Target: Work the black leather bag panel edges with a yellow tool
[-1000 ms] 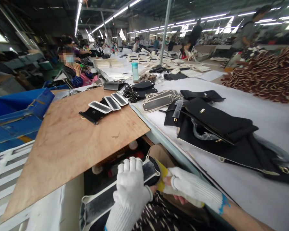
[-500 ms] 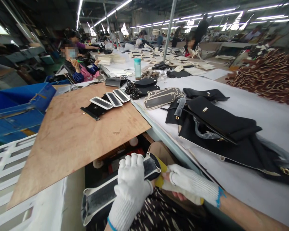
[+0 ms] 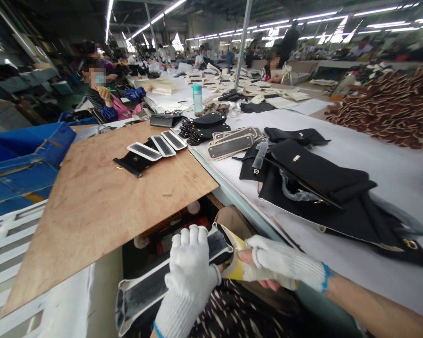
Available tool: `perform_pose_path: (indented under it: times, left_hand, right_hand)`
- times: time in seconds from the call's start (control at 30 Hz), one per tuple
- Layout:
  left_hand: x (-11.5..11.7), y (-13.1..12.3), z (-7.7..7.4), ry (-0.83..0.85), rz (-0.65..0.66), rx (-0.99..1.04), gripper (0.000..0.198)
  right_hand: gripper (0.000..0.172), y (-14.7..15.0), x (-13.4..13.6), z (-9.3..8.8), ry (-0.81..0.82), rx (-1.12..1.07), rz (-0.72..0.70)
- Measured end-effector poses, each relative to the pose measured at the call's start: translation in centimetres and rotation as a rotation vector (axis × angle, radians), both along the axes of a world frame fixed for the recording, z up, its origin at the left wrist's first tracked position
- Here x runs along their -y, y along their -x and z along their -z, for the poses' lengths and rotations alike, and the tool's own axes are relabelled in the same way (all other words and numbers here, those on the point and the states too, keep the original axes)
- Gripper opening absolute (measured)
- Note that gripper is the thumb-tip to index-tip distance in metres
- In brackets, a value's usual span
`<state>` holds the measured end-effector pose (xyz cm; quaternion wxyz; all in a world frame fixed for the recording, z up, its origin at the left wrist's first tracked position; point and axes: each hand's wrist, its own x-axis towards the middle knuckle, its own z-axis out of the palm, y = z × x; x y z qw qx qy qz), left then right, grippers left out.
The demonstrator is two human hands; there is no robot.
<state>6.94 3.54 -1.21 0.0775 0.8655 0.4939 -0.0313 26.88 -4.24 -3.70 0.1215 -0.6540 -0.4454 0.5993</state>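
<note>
Much board (image 3: 127, 206) is lying bare to its near edge, left hand (image 3: 189, 267) clasping a black piece (image 3: 146, 291), right hand (image 3: 275, 258) a yellow strip (image 3: 237, 271).

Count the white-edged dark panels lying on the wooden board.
3: left panel, partly over a black piece; middle panel, next to that; right panel, nearest the white table. All sit toward the far end of the wooden board; more could be hidden underneath.

1. A turquoise-lidded bottle (image 3: 197, 102) stood upright on the white-topped table (image 3: 398, 188).
2. Brown, pale-edged pieces (image 3: 391, 108) lay heaped at the right.
3. A blue bin (image 3: 24, 162) sat left of the wooden board (image 3: 127, 216).
4. A co-worker (image 3: 118, 108) wore pink over stripes.
5. Tube lights (image 3: 175, 6) glowed overhead.
</note>
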Motion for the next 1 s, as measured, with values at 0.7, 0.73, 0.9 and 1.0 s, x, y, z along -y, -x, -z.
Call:
perform_pose_path:
  times: [0.7,0.73,0.9,1.0]
  left_hand:
    - [-0.6,1.2,1.1,0.043,0.091,-0.028,0.083]
    - [-0.6,1.3,1.2,0.041,0.092,-0.003,0.083]
    - [-0.6,1.5,1.0,0.013,0.084,0.089,0.074]
    - [-0.6,1.7,0.9,0.006,0.096,0.089,0.070]
  right_hand:
    - [0.065,1.0,0.1,0.2,0.112,-0.088,0.081]
    - [0.065,1.2,-0.1,-0.1,0.123,-0.084,0.082]
    - [0.064,2.7,-0.9,-2.4,0.232,0.039,0.139]
    - [0.062,3.6,-0.7,-2.4,0.291,0.011,0.226]
